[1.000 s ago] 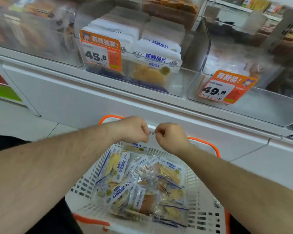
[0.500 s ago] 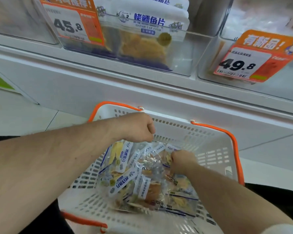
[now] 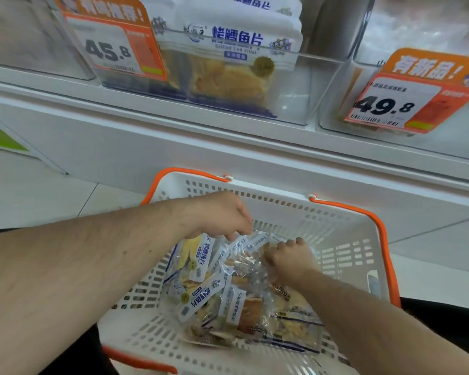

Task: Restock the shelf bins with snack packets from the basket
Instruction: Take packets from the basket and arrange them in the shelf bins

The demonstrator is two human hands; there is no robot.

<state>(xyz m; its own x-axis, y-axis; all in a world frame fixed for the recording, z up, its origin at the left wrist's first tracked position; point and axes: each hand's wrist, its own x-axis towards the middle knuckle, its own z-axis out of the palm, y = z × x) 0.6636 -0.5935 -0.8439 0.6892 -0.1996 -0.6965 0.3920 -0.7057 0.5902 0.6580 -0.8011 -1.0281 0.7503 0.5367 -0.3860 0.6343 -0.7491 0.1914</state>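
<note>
A: White plastic, slotted walls, orange handles: that is your basket [image 3: 344,239], on the floor just below the shelf [image 3: 228,147]. Where are your hands?

B: Both are inside the basket. Your left hand [image 3: 220,215] is at the far edge of the pile of snack packets [image 3: 228,290], fingers curled downward and pinching the top edge of a clear wrapper. Your right hand [image 3: 290,258] is lower, knuckles up, fingers curled into the pile and gripping a crinkled clear packet.

A: Where do the packets lie?

B: Heaped on the basket floor, toward the middle and near side. They overlap at mixed angles. Most are clear with white-and-blue label strips; yellow-brown pieces show through the film.

A: And the shelf?

B: A clear bin [image 3: 295,85] stands directly above the basket. It holds upright white bags [image 3: 238,36] with blue print, the front one pressed against the bin's front wall. An orange price tag [image 3: 111,41] reading 45.8 hangs on the left of that bin. A second orange tag [image 3: 406,98], reading 49.8, hangs on the bin to the right; its contents are too blurred to identify.
</note>
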